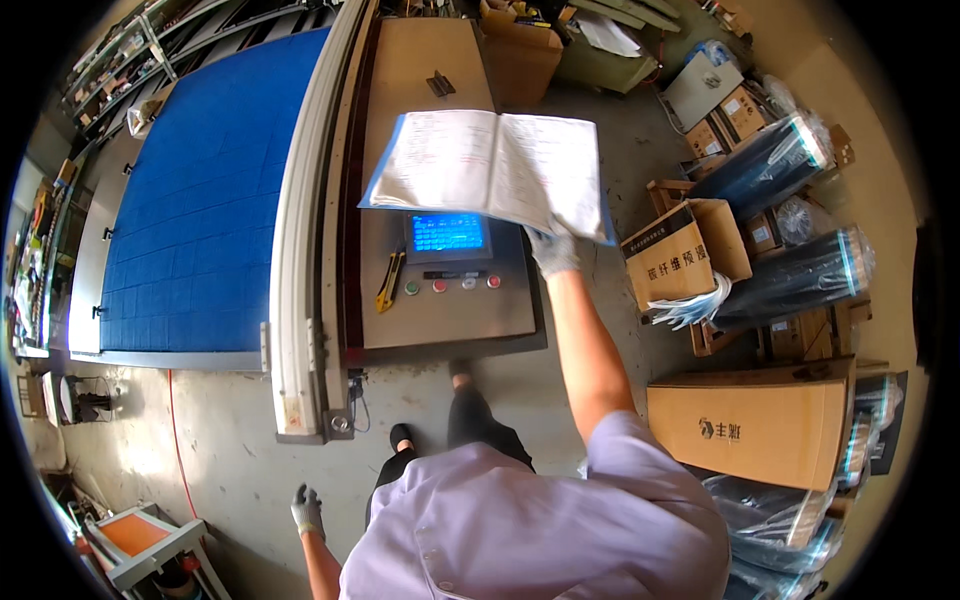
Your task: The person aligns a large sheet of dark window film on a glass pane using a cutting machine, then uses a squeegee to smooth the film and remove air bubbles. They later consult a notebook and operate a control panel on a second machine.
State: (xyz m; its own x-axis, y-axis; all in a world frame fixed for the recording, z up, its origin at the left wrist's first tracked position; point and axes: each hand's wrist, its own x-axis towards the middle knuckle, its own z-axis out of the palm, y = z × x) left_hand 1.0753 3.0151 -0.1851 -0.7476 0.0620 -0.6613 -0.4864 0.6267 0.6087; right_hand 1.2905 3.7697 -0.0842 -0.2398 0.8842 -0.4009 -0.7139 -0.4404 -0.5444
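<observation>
My right hand (554, 250), in a pale glove, grips the lower right edge of an open book of written pages (440, 160) with a blue cover. Its fingers are partly hidden by the page. The book lies over the machine's control panel, just beyond a lit blue screen (447, 233). My left hand (307, 508), gloved too, hangs low at my left side, away from the machine; its fingers are apart and nothing shows in it. Left of the push buttons (440, 286) lies a yellow utility knife (388, 284). A small black strip (453, 274) rests below the screen.
A long metal beam (310, 200) crosses the machine beside its blue bed (210, 200). On my right stand an open cardboard box (660, 265), a larger carton (750, 425) and dark wrapped rolls (790, 280). A red cable (178, 440) runs along the floor at left.
</observation>
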